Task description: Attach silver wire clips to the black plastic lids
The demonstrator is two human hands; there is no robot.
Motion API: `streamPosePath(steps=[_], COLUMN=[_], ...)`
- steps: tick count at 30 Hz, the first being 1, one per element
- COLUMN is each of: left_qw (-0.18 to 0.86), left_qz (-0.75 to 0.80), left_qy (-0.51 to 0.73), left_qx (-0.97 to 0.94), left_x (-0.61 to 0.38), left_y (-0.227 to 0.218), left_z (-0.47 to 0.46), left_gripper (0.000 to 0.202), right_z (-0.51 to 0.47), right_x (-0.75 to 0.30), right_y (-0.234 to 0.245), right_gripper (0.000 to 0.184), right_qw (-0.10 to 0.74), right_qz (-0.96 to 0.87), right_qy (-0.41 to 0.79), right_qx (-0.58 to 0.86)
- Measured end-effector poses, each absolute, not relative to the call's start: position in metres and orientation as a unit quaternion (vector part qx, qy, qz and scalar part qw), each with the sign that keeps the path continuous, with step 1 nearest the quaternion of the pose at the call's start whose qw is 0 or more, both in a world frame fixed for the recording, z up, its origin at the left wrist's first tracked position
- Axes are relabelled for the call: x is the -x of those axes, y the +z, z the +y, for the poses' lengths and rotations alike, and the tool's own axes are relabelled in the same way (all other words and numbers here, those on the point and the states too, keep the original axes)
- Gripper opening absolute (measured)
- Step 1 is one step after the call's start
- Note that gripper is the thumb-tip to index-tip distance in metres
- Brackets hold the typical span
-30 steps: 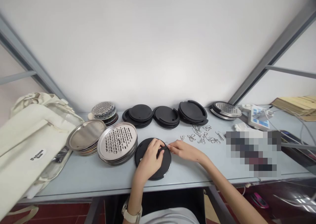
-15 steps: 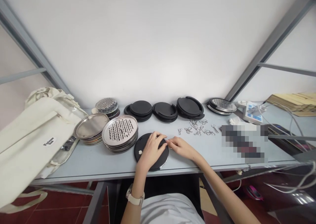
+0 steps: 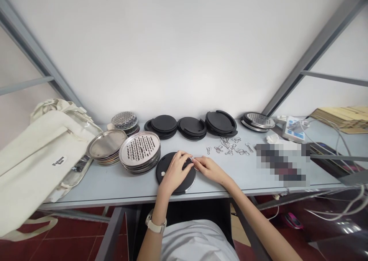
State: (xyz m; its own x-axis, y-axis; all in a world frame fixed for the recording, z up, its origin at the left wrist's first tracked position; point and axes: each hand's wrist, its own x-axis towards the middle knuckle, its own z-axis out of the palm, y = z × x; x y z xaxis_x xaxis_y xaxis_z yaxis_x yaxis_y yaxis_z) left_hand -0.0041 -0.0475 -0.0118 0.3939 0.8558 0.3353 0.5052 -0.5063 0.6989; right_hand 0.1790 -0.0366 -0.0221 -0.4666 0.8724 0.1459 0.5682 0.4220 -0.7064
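left hand [image 3: 174,171]: spread flat, pinning my black disc [image 3: 164,168]
right hand [image 3: 211,169]: pinching a wire clip [image 3: 194,166] at its rim
next: I reckon steady disc, tiny push

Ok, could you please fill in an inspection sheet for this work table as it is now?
Surface: grey table, flat, crowded at the back.
Job's things: black disc near the front edge; small metal clip at its rim.
Clutter: loose clips, perforated plates, plain plates, black lids, cream bag.
Hands: left hand rests on the disc; right hand pinches the clip.
Cables: white cables by the power strip, right side.
Surroundings: white wall, grey frame bars.
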Motion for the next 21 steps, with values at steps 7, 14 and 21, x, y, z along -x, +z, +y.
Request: streamPosePath(steps=[7, 14, 21], left_qw=[0.247, 0.249, 0.241], left_qz=[0.431, 0.429, 0.432], left_qy=[0.347, 0.342, 0.336], left_qx=[-0.796, -0.798, -0.802], left_x=[0.0044, 0.0045, 0.0045], left_y=[-0.0138, -0.0131, -0.0135], left_z=[-0.0465, -0.0459, -0.0460], left_gripper=[0.024, 0.023, 0.025], right_z=[-0.0373, -0.0381, -0.0393], right_x=[-0.1829, -0.1829, -0.1823], right_y=[-0.0237, -0.0250, -0.0249], right_gripper=[0.036, 0.034, 0.034], right_qw=[0.245, 0.246, 0.247], right_qz=[-0.828, -0.831, -0.831], right_qy=[0.261, 0.249, 0.245], right_qx=[0.431, 0.433, 0.435])
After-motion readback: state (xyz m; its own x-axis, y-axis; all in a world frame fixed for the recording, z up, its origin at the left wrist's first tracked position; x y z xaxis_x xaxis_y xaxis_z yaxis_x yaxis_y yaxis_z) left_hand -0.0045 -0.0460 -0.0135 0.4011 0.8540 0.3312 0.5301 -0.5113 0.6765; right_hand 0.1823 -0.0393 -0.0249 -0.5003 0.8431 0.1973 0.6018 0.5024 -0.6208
